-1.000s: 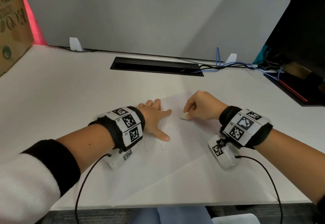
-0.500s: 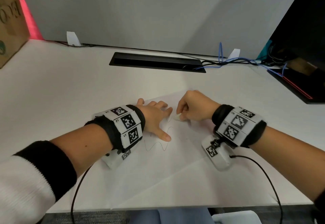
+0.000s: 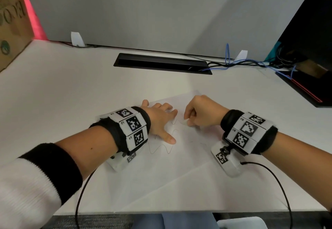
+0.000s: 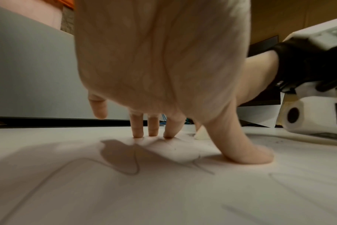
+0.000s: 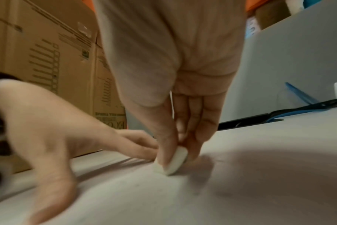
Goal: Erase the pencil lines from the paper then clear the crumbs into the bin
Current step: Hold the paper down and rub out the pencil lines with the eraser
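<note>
A white sheet of paper (image 3: 172,171) lies on the desk with wavy pencil lines (image 3: 161,149) drawn on it. My left hand (image 3: 161,121) lies spread on the sheet, with fingertips (image 4: 138,134) and thumb pressing it down. My right hand (image 3: 199,112) pinches a white oval eraser (image 3: 185,122) between thumb and fingers, its edge against the paper just right of the left hand's fingers. The eraser (image 5: 173,161) shows clearly in the right wrist view. Faint grey marks (image 3: 197,142) sit on the paper below the right hand. No bin is in view.
A black cable slot (image 3: 161,63) is set into the desk behind the paper, with blue and black cables (image 3: 242,63) running right. A grey partition (image 3: 161,13) closes the back. A cardboard box (image 3: 12,22) stands far left, a black device (image 3: 305,85) far right.
My right hand with the eraser has slid left across the paper, closer to the left hand's fingers. The left hand stays pressed on the sheet.
</note>
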Action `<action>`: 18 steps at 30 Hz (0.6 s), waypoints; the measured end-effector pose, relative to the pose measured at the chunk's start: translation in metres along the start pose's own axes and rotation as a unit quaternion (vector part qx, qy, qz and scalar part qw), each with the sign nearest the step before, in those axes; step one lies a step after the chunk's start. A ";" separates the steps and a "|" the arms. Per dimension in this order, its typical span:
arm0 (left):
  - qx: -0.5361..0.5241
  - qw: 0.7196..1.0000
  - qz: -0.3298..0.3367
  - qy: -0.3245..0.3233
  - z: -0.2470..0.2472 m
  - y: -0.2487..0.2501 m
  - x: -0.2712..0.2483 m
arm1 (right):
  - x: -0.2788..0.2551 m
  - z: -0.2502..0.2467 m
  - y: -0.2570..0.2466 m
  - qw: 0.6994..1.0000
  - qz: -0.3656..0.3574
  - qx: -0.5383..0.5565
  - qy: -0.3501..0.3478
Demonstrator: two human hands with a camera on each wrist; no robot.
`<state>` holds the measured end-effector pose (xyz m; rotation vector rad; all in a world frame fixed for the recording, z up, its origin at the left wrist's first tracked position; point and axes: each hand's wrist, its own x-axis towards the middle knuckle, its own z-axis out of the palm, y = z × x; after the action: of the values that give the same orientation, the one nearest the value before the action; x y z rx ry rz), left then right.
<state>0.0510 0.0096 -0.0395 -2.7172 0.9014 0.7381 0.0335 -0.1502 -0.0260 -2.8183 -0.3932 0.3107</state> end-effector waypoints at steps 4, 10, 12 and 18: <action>0.000 1.000 -0.002 -0.004 -0.001 0.001 -0.001 | -0.017 0.008 -0.014 0.997 -0.034 0.006 -0.068; -0.001 1.000 0.002 -0.003 -0.001 0.000 -0.001 | -0.001 0.000 -0.005 1.000 0.006 0.005 -0.007; 0.000 1.000 0.001 -0.004 -0.001 0.000 0.000 | -0.009 0.006 -0.011 0.999 -0.014 -0.006 -0.037; -0.008 1.000 0.002 -0.003 -0.001 0.001 -0.002 | -0.001 -0.001 -0.008 1.000 -0.010 -0.006 -0.009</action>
<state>0.0498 0.0095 -0.0375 -2.7258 0.9027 0.7571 0.0305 -0.1438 -0.0229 -2.8240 -0.4271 0.3312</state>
